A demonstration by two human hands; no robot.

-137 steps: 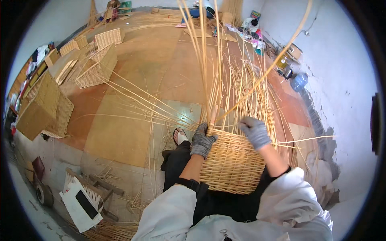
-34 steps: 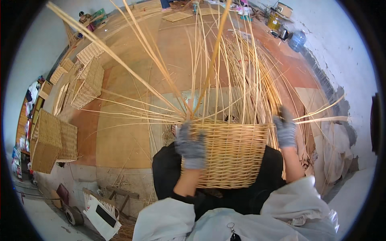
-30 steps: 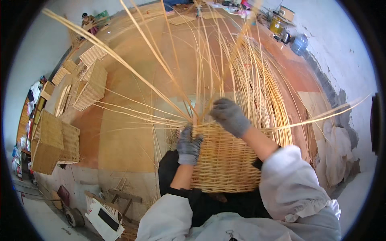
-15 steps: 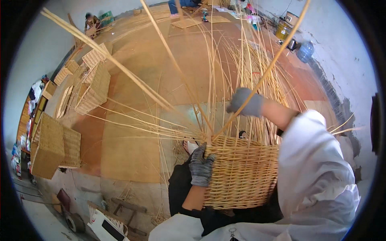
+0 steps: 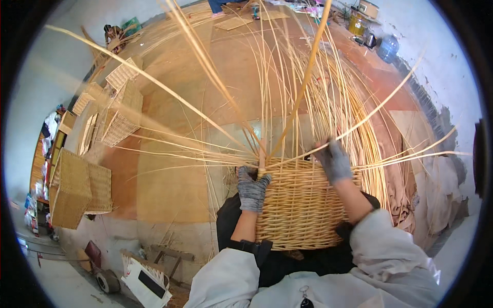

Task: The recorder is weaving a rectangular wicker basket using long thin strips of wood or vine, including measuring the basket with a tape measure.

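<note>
A partly woven wicker basket (image 5: 303, 205) rests on my lap, with long pale rods fanning out from its upper edge. My left hand (image 5: 252, 191), in a grey knitted glove, is closed around the basket's upper left corner, beside a short wooden post (image 5: 262, 151). At the top edge, right of the middle, my gloved right hand (image 5: 336, 161) is closed on a long thin wicker rod (image 5: 379, 107). That rod runs from the left corner along the rim and rises to the right. A thicker rod (image 5: 303, 87) stands up from the left corner.
Beyond the basket, a large bundle of loose rods (image 5: 359, 138) lies on the right. Finished baskets (image 5: 72, 190) stand at left, with more baskets (image 5: 123, 115) behind. A small wooden stool (image 5: 172, 259) is at lower left. Far off are a person (image 5: 113, 38) and a blue water bottle (image 5: 387, 49).
My right hand has come down from above the basket to its top edge, and its rod now slants low to the right. My left hand stays at the corner. Several rods at left have swung.
</note>
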